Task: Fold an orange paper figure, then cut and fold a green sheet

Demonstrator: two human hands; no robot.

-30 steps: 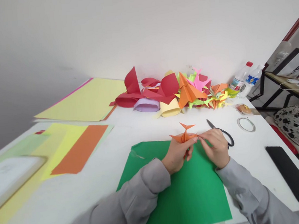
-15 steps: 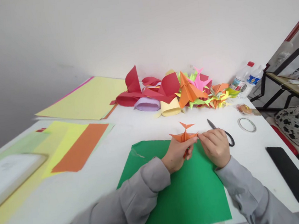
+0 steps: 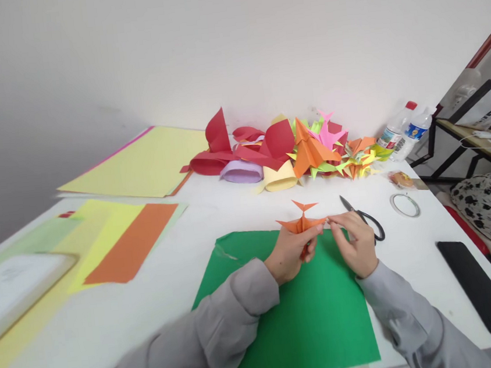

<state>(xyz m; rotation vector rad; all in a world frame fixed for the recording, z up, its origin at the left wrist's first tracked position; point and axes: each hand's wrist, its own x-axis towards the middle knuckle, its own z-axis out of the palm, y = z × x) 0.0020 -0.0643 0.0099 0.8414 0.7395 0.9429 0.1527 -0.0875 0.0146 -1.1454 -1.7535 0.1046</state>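
An orange folded paper plane (image 3: 303, 223) is held above the green sheet (image 3: 303, 318). My left hand (image 3: 288, 254) is closed around its lower body, thumb along the near side, so part of the body is hidden. Its forked tail points up and away from me, with a wing spread to each side. At the tip of the right wing is my right hand (image 3: 358, 245), index finger stretched toward it and thumb apart below. Whether the fingertip touches the tip is hard to see. Just behind the right hand lie black-handled scissors (image 3: 375, 229), partly covered by it.
Folded paper planes and curled paper pieces (image 3: 312, 150) are heaped along the wall. Coloured strips (image 3: 133, 242) and large yellow sheets (image 3: 138, 166) lie left. A tape roll (image 3: 404, 205), a black phone-like slab (image 3: 480, 288) and two bottles (image 3: 413, 131) stand or lie right. A person sits beyond.
My right thumb and index finger have parted from their pinch at the wing tip, and the hand has turned slightly. The left hand still holds the plane, almost unmoved.
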